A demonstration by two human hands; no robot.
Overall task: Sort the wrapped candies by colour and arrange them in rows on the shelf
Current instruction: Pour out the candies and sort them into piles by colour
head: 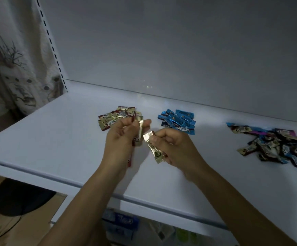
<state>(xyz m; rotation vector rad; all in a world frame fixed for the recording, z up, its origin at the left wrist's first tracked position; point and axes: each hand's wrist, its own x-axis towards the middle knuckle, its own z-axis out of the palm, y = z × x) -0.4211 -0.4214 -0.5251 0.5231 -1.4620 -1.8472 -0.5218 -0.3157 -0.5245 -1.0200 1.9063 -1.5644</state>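
We work with both hands at the middle of the frame: the left hand (124,139) has its grip closed round a small bunch of gold-and-red wrapped candies (140,133), and the right hand (174,146) pinches a single gold foil-wrapped candy (154,150) between thumb and curled fingers. We judge these flat little sachets to be very light, with a firm bar inside and thin, crinkly, rather slick foil, so they should slide over one another and a bunch may fan out if held loosely. The best hold looks to be across the long sides at the middle, or by a crimped end when nudging one into line. Nothing looks fragile, though hard pinching could crease a wrapper. Just behind the left hand lies the pile of red-and-gold candies (116,117), right of it at centre the pile of blue candies (178,121), and at the right edge the heap of mixed unsorted candies (277,144), well apart from both. All rest on the smooth white shelf (55,135), which looks hard and glossy, so candies may skate on it. A plain pale back panel (179,50) rises behind, a slotted white upright (52,45) stands at upper left beside a patterned curtain (7,59), the light is dim, and blurred packaged goods (121,224) show below at the bottom.
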